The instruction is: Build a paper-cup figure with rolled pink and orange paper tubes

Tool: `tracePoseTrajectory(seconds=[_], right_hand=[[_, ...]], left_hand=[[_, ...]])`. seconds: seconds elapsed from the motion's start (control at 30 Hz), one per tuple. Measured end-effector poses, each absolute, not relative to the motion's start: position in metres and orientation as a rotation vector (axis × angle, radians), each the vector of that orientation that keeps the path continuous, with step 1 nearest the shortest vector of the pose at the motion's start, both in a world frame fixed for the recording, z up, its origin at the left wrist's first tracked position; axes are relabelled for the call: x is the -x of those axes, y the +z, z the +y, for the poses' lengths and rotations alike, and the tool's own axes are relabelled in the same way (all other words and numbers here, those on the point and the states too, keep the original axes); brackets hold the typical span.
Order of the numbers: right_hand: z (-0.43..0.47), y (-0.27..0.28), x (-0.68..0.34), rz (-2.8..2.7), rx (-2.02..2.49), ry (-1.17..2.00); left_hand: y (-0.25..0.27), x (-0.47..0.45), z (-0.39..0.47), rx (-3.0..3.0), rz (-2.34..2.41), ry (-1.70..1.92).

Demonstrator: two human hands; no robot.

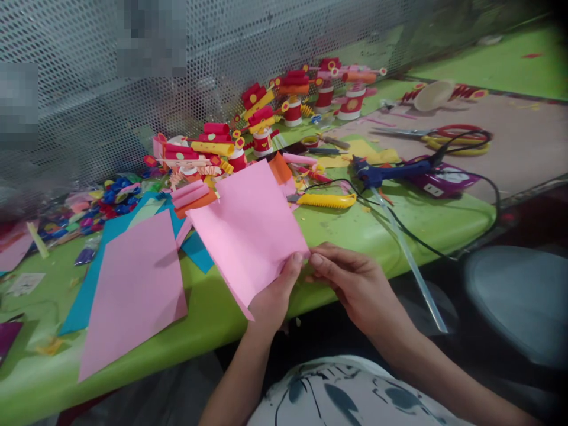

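Note:
A sheet of pink paper (252,231) is held up above the front edge of the table, its left edge bent or folded over. My left hand (275,296) grips it from below, thumb on the front face and the other fingers hidden behind. At the sheet's lower right corner, my right hand (350,275) pinches the paper between thumb and fingertips. A larger pink sheet (137,290) lies flat to the left, over blue paper (84,302).
A glue gun (390,171) with a long clear glue stick lies right, its cord curling over the table edge. Nearby are a yellow utility knife (328,201) and scissors (444,133). Several red and yellow paper crafts (261,139) stand along the mesh panel (213,59). A round stool (523,302) stands right.

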State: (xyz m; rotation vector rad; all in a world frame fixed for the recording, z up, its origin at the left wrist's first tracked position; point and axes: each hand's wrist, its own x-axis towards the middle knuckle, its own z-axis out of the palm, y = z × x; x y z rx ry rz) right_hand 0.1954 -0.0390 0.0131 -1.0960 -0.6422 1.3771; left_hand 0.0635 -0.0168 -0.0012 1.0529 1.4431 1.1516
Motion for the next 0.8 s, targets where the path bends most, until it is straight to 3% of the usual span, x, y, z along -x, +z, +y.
tracePoseTrajectory(seconds=[0.8], right_hand=[[-0.036,0.014,-0.185,-0.531,1.068,1.364]], left_hand=[[0.017,-0.066,-0.025,-1.127,1.399,1.122]])
